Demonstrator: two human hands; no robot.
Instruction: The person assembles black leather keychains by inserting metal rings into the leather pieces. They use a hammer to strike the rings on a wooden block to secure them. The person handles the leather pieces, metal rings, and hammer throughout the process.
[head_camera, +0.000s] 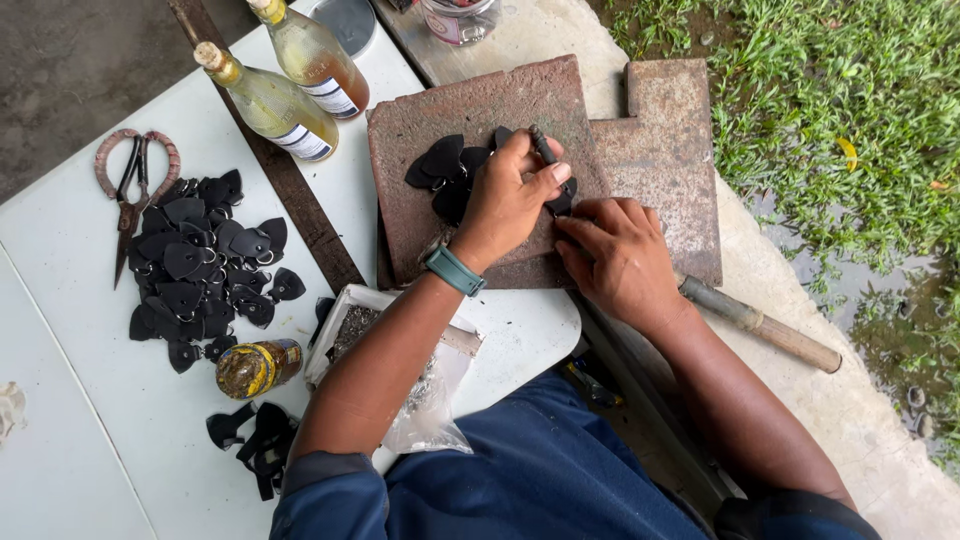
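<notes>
A person in blue works at a white table beside grass, both hands on a worn reddish stone slab. Two capped bottles lie beyond a heap of black leather tabs and scissors. The left hand pinches a short dark punch upright over black leather pieces on the slab; the right hand, fingers curled, presses a piece just beside it.
</notes>
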